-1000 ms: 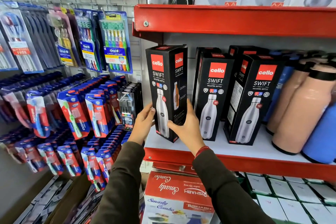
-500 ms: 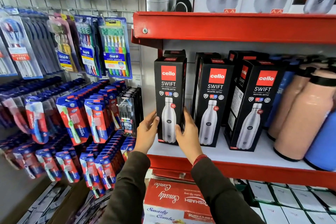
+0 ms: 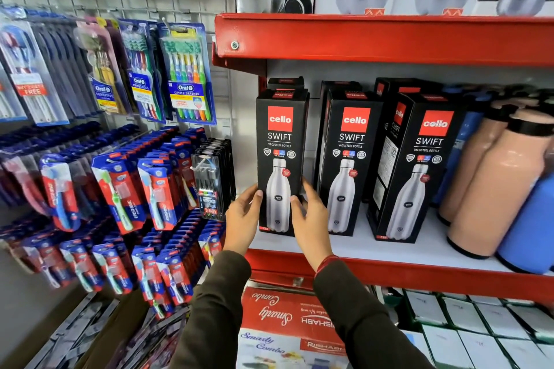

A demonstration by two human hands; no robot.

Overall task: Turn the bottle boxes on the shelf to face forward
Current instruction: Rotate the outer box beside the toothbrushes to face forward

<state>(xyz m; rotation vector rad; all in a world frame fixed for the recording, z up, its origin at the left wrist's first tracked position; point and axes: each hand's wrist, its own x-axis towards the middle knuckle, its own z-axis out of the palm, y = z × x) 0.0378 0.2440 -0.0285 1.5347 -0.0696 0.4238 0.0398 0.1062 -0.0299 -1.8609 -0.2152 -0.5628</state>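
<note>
Black cardboard leftmost bottle box (image 3: 280, 159) faces forward between my left hand (image 3: 243, 219) and right hand (image 3: 311, 219), fingers loosely cupping its lower sides, and I judge 1 angled rightmost box (image 3: 419, 165) left.

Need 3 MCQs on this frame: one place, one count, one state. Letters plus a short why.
1. Where does the leftmost Cello box stand?
A. at the left end of the white shelf
B. on the floor
C. on the top shelf among the Modware boxes

2. How many Cello boxes stand in the front row?
A. one
B. three
C. six

3. How does the rightmost front box stand?
A. lying flat
B. upside down
C. upright, angled so that its left side panel shows

Answers:
1 A: it stands by the shelf's left edge, with the left hand and the right hand at its lower sides.
2 B: three red-logo fronts show, the middle box between the other two; more boxes stand behind.
3 C: its logo face and a printed side panel both show.
</note>
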